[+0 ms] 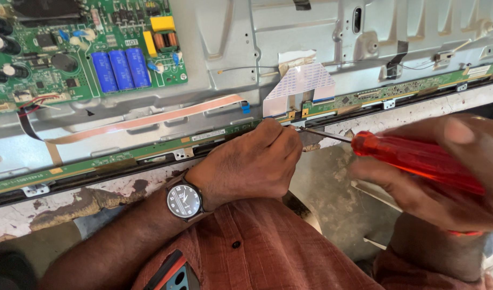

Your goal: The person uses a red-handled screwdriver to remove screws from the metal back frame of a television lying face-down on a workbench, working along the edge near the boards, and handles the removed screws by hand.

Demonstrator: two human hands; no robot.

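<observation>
Screwdriver (413, 158), red-handled, gripped by right hand (445, 177); left hand (252, 161) fingers pinch its tip at the frame-centre strip board (364, 96) (keep shaft steady).

Sitting at upper left: a green circuit board (85, 48) carrying three blue capacitors (120, 69) and a yellow block (162, 23). Running slantwise below it: a pale orange ribbon cable (150, 119). Fanning out at centre: a white flat cable (300, 80). Lying behind all: a grey metal back panel (289, 32). Showing beneath: a stained, peeling surface (332, 188). Filling the bottom edge: a rust-coloured shirt (268, 252).
</observation>
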